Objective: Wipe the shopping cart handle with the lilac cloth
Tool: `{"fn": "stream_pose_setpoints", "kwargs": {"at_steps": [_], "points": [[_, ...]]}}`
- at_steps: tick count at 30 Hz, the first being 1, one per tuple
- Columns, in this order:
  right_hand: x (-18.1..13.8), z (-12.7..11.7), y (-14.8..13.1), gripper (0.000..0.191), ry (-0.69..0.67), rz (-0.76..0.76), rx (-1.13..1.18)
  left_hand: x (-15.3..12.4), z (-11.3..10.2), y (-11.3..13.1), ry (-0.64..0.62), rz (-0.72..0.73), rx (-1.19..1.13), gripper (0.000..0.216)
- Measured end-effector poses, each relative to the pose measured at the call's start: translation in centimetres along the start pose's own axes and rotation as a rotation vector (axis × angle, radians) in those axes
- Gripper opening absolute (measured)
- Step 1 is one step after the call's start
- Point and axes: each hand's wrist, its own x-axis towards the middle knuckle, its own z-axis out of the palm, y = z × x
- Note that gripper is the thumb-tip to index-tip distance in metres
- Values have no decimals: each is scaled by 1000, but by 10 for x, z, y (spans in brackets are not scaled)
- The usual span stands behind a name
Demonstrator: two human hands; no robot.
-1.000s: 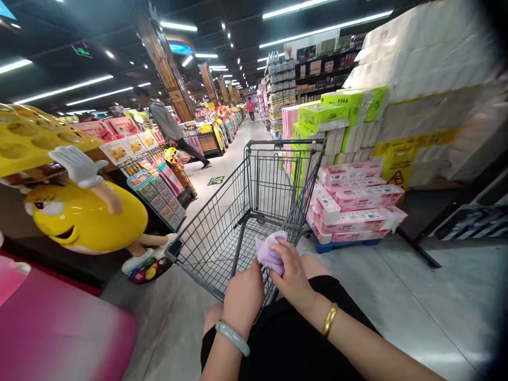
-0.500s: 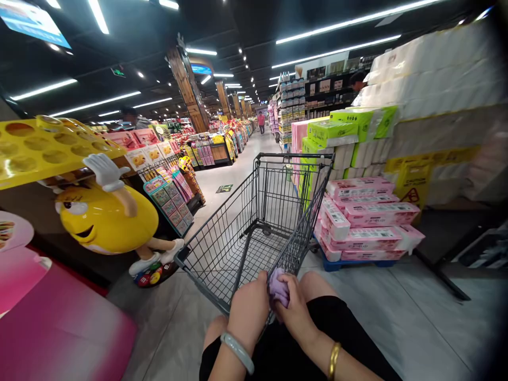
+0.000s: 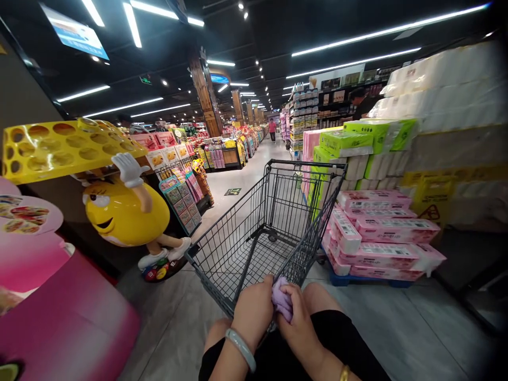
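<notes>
A crumpled purple cloth (image 3: pixel 282 300) is bunched in my right hand (image 3: pixel 298 320), whose fingers curl around it against the near wire side of a shopping cart (image 3: pixel 234 225). Right beside it, my left hand (image 3: pixel 254 308) is closed over the cart's near edge; its fingertips are hidden from me. The cart is dark grey wire, with nothing lying in its basket. A pale bangle (image 3: pixel 241 349) circles my left wrist, and a gold one (image 3: pixel 344 373) my right.
Pink tissue packs (image 3: pixel 391 230) are stacked on a blue pallet (image 3: pixel 345 280) to the right. On the left stand a yellow candy figure (image 3: pixel 130 217) and a pink display bin (image 3: pixel 75 317). A person (image 3: pixel 272 129) is far down the aisle.
My view has turned slightly left and tilted up, so the surroundings sit further right and the ceiling fixtures lower. Both hands keep their grips, the right one still on the purple cloth.
</notes>
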Motion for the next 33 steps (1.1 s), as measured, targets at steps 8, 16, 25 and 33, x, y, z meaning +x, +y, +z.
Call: {"fn": "stream_pose_setpoints", "kwargs": {"at_steps": [8,16,25,33], "points": [[10,-2,5,52,-27,-49,-40,2,-5,-8,25,-9,18,31],[24,4,1,55,-42,-93,-35,4,-7,-17,11,-10,-11,30],[42,11,10,54,-27,-82,-41,8,-9,-47,61,10,39,34],[54,29,13,59,-99,-140,-73,7,-18,-70,62,19,64,33]]}}
